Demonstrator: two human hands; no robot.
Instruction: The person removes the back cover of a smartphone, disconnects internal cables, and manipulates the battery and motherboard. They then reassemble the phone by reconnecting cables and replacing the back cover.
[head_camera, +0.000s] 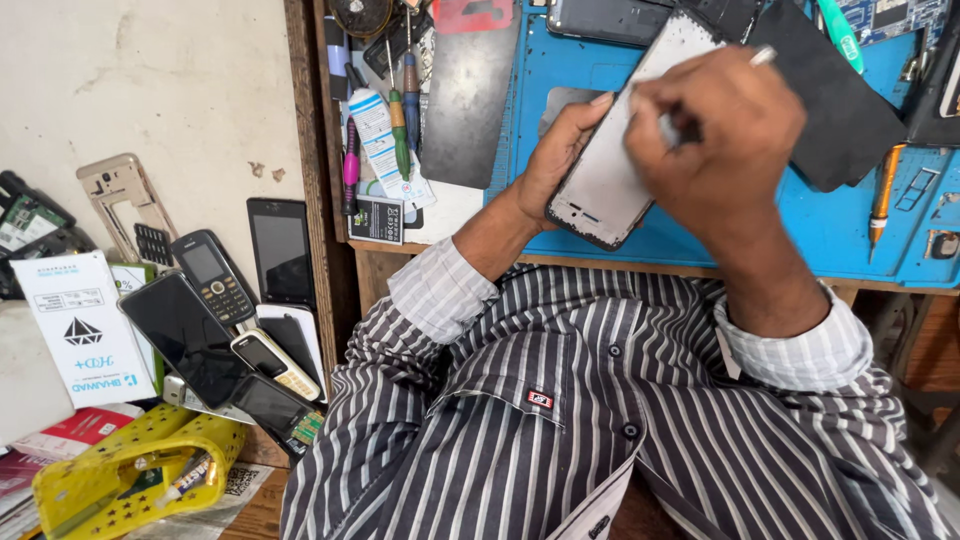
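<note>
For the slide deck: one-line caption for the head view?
Left hand steadies a phone screen panel over a blue mat; right hand works it with a thin tool.

1. A blue work mat (800, 225) lies under the fingers.
2. An orange-handled tool (884, 192) rests to the right of them.
3. Screwdrivers (404, 115) stand well to their left.
4. Old phones (215, 330) and a yellow basket (95, 480) sit far to the lower left.

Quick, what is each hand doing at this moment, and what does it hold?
Left hand: closed around the edge of the phone screen panel, holding it over the blue mat.
Right hand: closed on a thin white tool, pressed to the panel.
</note>
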